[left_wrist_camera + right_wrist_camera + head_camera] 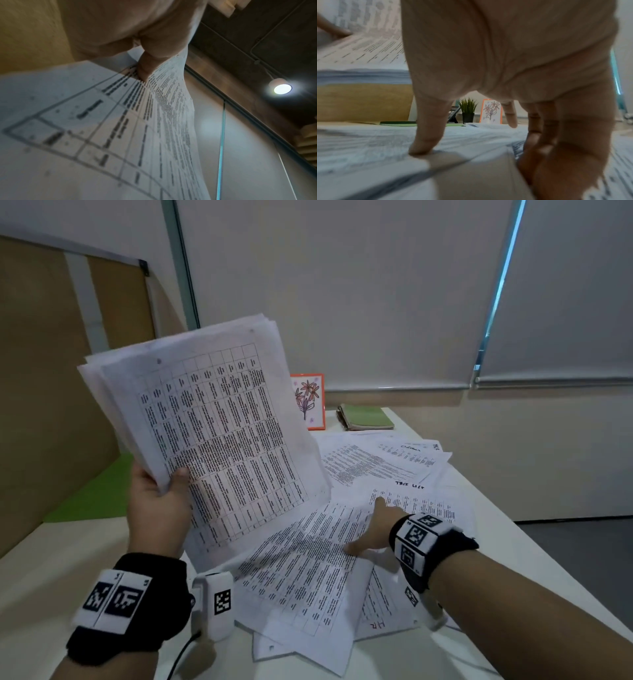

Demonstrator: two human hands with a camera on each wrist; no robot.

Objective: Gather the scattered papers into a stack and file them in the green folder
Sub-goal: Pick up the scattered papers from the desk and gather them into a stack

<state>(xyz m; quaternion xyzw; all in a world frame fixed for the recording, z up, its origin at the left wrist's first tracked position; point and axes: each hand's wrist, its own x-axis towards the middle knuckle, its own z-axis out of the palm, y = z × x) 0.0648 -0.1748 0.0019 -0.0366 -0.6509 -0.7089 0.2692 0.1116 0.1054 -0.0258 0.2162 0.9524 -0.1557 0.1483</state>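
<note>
My left hand (161, 494) holds up a fanned stack of printed table sheets (205, 422) over the desk's left side, thumb on the front page; its thumb (145, 65) pinches the stack (85, 135). My right hand (366, 529) reaches onto the scattered papers (394, 467). Its thumb (423, 148) presses the top of a large sheet (301, 570) while the curled fingers (534, 142) hook that sheet's right edge; the index finger points forward. The green folder (89, 494) lies flat at the left, partly hidden behind the stack, also low in the right wrist view (399, 123).
Several more sheets overlap across the white desk (34, 577), some over its near edge. At the back stand an orange-framed flower drawing (308, 402), a green-covered notebook (368, 417), a small potted plant (468, 108) and a dark desk phone (453, 113). A wooden partition (41, 371) borders the left.
</note>
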